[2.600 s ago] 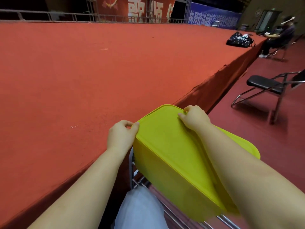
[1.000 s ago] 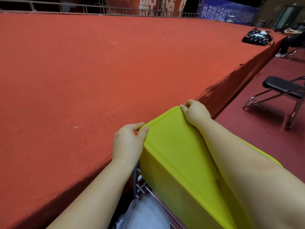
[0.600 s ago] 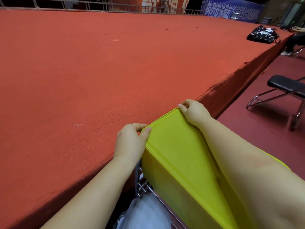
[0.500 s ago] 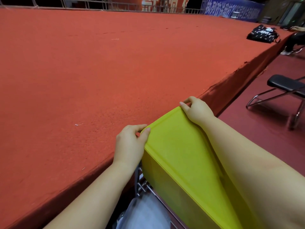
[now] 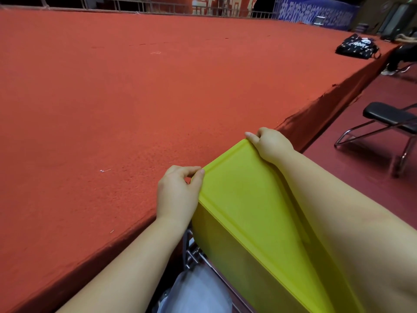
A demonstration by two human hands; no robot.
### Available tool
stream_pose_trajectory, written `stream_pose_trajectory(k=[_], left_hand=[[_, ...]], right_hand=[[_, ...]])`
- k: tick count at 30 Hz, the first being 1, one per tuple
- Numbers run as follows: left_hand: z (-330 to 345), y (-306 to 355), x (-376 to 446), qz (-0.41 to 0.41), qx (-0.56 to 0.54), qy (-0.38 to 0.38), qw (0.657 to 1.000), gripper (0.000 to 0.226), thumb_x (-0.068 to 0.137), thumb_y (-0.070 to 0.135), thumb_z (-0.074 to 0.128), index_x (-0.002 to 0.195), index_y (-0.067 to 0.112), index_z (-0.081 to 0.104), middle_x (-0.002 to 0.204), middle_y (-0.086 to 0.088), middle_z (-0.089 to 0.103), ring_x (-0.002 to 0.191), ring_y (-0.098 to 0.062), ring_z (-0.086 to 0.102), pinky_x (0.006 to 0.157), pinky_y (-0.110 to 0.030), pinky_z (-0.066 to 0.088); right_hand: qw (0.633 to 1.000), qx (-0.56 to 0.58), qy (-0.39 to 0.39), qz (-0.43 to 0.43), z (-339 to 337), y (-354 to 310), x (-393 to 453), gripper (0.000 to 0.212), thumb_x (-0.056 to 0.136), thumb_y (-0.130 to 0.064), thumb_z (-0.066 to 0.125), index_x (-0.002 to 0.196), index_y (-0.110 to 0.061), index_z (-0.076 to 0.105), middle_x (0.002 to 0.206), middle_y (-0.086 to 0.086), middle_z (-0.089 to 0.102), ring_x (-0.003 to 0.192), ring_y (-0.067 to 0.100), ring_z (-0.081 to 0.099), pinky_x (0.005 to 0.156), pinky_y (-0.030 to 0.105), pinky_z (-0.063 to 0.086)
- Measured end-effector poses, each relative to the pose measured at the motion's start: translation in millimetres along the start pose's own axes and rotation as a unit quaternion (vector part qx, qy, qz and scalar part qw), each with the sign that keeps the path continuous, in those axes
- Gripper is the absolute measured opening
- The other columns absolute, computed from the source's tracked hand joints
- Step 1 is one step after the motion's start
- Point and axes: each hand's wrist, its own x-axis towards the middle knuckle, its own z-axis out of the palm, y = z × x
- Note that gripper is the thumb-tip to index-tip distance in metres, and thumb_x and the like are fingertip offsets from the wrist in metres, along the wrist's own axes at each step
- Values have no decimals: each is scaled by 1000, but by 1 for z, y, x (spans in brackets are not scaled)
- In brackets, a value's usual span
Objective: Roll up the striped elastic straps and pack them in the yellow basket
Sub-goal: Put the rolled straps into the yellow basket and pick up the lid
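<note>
The yellow basket (image 5: 243, 206), tilted at the edge of the red stage (image 5: 112, 98), is gripped at its far corners by the curled fingers of the left hand (image 5: 178, 193) and the right hand (image 5: 272, 144).

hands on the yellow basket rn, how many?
2. Left hand grips the basket's near-left far corner; right hand grips the far-right corner of the yellow basket. No straps visible; its inside is hidden.
</note>
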Motion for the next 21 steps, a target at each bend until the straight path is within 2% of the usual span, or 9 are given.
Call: stream_pose_trajectory(k=[2, 6, 9, 11, 13, 15, 17, 18, 21], left_hand=[[1, 1, 2, -5, 4, -3, 1000, 13, 88, 25, 63, 93, 21, 74, 89, 10, 59, 81, -3, 50, 69, -13, 32], [0, -2, 5, -24, -11, 0, 1000, 11, 87, 26, 63, 90, 23, 73, 87, 11, 58, 82, -5, 50, 69, -13, 28], [-1, -5, 6, -53, -15, -15, 998, 11, 87, 33, 62, 85, 27, 71, 88, 11, 63, 85, -7, 53, 71, -19, 31], [-2, -6, 5, -68, -26, -20, 997, 14, 88, 35, 61, 81, 25, 70, 83, 13, 64, 81, -6, 55, 67, -20, 33], [-4, -4, 2, -66, -24, -25, 997, 17, 88, 35, 60, 83, 23, 70, 79, 16, 62, 76, -2, 53, 62, -20, 32], [-4, -1, 1, -58, -8, -39, 998, 19, 90, 36, 58, 87, 22, 71, 80, 14, 62, 76, -3, 53, 64, -22, 33], [-6, 2, 4, -50, 21, -61, 997, 23, 92, 37, 55, 92, 20, 71, 83, 9, 65, 75, -6, 53, 66, -27, 41], [-7, 2, 5, -44, 50, -76, 995, 26, 92, 38, 54, 95, 19, 70, 87, 5, 66, 78, -9, 54, 71, -27, 44], [-8, 4, 10, -35, 140, -127, 981, 35, 91, 46, 52, 108, 19, 66, 107, -4, 63, 101, -22, 55, 83, -31, 41]], right_hand=[[1000, -4, -11, 4, 5, 0, 3, 48, 97, -54, 32, 99, -9, 49, 107, 14, 59, 97, 31, 53, 70, 34, 35], [1000, 5, -23, 3, 11, -3, 9, 54, 98, -53, 30, 112, -4, 52, 111, 15, 59, 103, 32, 53, 72, 34, 36], [999, 13, -32, 5, 12, -4, 12, 53, 99, -51, 29, 115, -6, 52, 116, 15, 58, 109, 33, 52, 77, 35, 37], [999, 16, -36, 4, 13, -5, 12, 53, 99, -51, 28, 117, -8, 52, 119, 14, 58, 111, 32, 52, 79, 36, 38], [999, 11, -39, -4, 15, -6, 10, 52, 98, -54, 27, 111, -11, 52, 112, 11, 59, 109, 31, 52, 76, 35, 37], [999, 3, -40, -15, 17, -7, 8, 49, 97, -56, 27, 103, -14, 50, 100, 7, 56, 104, 30, 53, 73, 34, 35], [999, -2, -29, -21, 18, -9, 7, 48, 97, -57, 28, 95, -14, 49, 92, 4, 53, 101, 30, 54, 70, 33, 35], [1000, -5, -19, -22, 18, -10, 6, 48, 97, -57, 29, 92, -14, 49, 90, 4, 53, 99, 30, 54, 68, 33, 34], [999, -22, 26, -16, 17, -12, 2, 48, 96, -57, 32, 90, -13, 51, 89, 5, 54, 97, 30, 54, 67, 32, 35]])
